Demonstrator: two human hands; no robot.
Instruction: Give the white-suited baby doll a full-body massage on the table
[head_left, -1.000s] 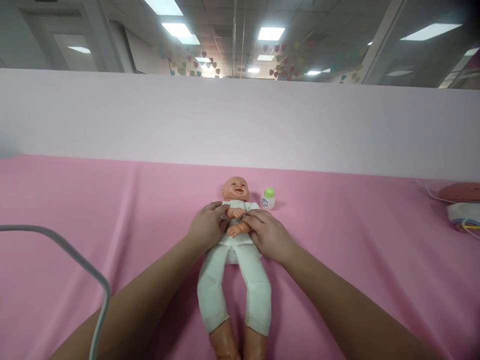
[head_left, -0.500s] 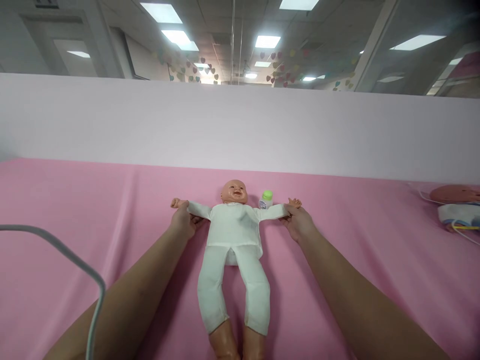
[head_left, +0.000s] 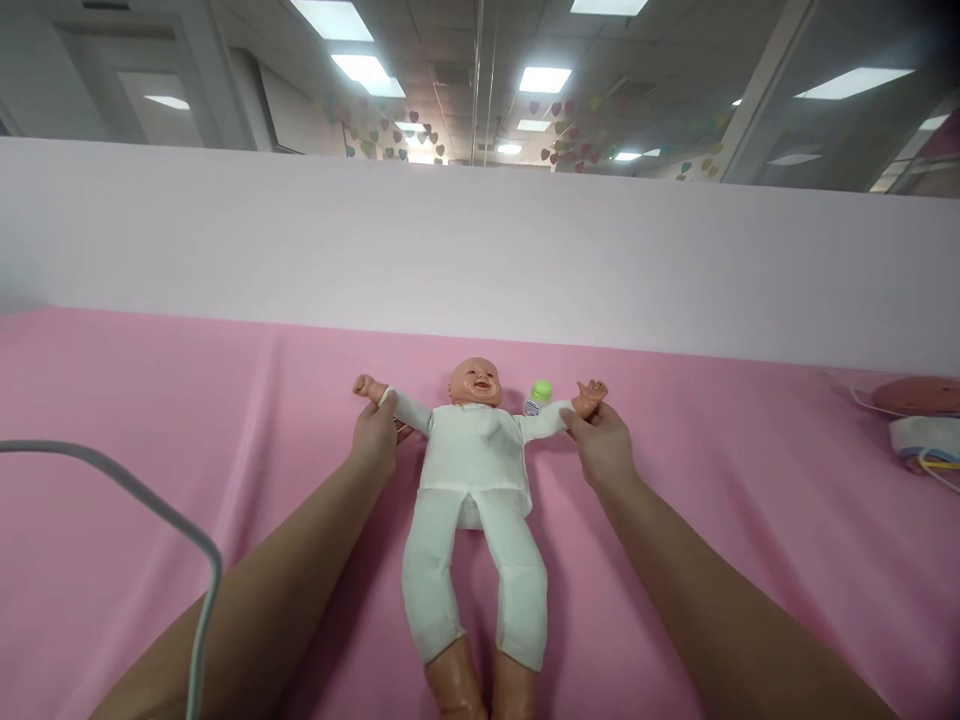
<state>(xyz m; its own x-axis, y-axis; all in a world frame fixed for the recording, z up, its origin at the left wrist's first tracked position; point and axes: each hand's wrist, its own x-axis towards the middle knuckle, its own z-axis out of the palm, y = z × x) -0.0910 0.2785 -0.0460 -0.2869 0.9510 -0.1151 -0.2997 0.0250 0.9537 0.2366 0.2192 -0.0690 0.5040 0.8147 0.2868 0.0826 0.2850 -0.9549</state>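
White-clad doll (head_left: pixel 474 450), legs (head_left: pixel 517 580) cropped, bottle (head_left: pixel 541 391) overlapped

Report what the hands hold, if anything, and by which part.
The doll: the left hand holds its sleeved arm on the picture's left, the right hand its other sleeved arm, both near the wrist.

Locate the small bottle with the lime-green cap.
In the head view, the bottle is on the pink sheet, right of the plastic doll's bald head, partly behind its white-sleeved arm.

Office-like interior, ceiling lights (head_left: pixel 545 80), heart decorations (head_left: pixel 553 158)
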